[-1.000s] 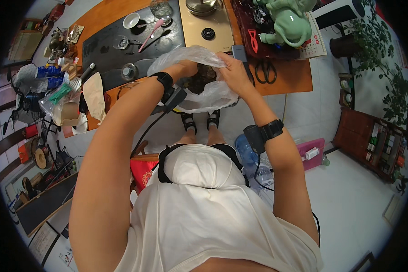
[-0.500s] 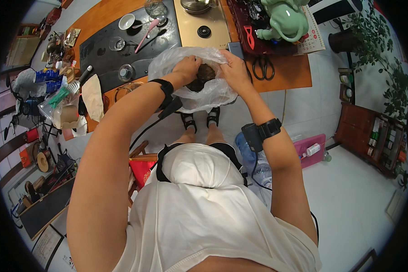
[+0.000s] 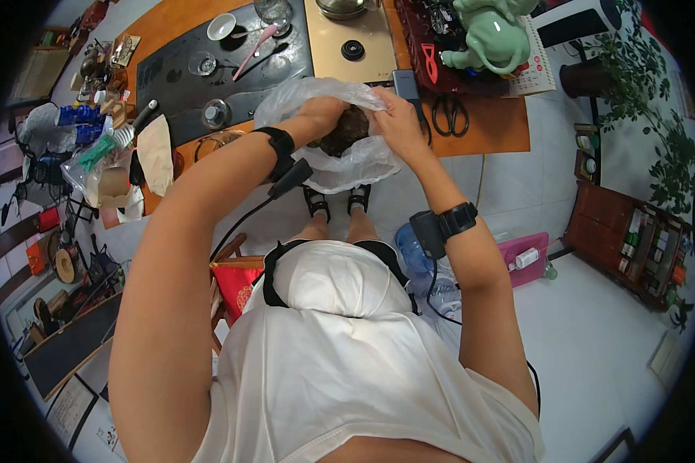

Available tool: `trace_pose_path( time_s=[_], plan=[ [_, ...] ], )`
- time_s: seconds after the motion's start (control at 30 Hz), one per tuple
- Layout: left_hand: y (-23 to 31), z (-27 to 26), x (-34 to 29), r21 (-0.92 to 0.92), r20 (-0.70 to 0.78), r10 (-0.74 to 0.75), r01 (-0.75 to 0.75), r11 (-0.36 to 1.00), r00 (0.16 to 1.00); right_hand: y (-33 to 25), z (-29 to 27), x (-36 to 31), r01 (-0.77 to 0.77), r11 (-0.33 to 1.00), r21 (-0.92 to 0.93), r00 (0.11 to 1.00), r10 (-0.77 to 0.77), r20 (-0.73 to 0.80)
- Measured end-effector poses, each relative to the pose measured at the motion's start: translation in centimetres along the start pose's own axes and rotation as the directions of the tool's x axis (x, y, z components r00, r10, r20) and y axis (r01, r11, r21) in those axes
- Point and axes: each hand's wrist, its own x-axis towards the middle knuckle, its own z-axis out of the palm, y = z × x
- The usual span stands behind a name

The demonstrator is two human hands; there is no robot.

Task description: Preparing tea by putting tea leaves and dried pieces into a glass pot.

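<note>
A translucent white plastic bag [image 3: 351, 174] hangs at the table's near edge, its mouth spread wide. Inside it sits a dark brown, rough lump [image 3: 347, 135] whose kind I cannot make out. My right hand [image 3: 396, 122] pinches the bag's rim on the right side, thumb and fingers closed on the plastic. From the left, my left hand [image 3: 322, 116] reaches into the bag's mouth against the brown lump. Its fingers are hidden down in the bag, so their grip does not show. Both wrists wear black straps with cabled modules.
Behind the bag lies a black tray [image 3: 177, 85] with a white cup [image 3: 222, 27], glass vessels and a pink spoon [image 3: 255, 52]. Black scissors [image 3: 449, 116] rest at right, near a green teapot-like figure [image 3: 494, 38]. Below stand a red-cushioned chair [image 3: 235, 289] and a pink bin [image 3: 527, 258].
My left hand has pushed deeper into the bag and its fingers have gone out of sight. My right hand still holds the rim. The view has shifted slightly.
</note>
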Motion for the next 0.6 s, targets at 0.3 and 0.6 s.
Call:
trace_pose_path(
  time_s=[0.3,0.6],
  plan=[
    [0.4,-2.8,-5.3,-0.166,-0.057,0.200,-0.206,0.964,0.978,-0.2,-0.2,0.0,0.036,0.996,-0.076,0.999,-0.034,0.031],
    [-0.8,-2.4,-8.5,-0.850,0.212,0.053,0.157,0.503,0.976,-1.6,0.1,0.2,0.009,0.989,-0.146,0.994,0.008,0.113]
  ],
)
